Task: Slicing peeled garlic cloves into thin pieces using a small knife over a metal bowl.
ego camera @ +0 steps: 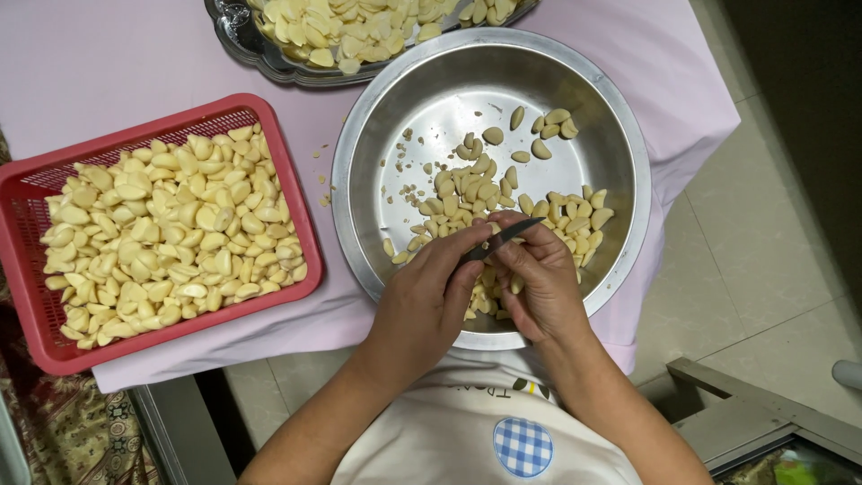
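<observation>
Over steel bowl (620, 162) — R hand (543, 283) clamped on small knife (503, 238), L hand (426, 301) pinching garlic clove (493, 228) — red basket (36, 193) nearby.

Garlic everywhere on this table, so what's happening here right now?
A person is working with a small knife over a large steel bowl that holds a scatter of garlic cloves. The right hand grips the knife while the left hand meets it at the blade; what sits between the fingers is hidden. To the left, a red basket is full of peeled cloves, and a metal tray at the top holds more.
</observation>
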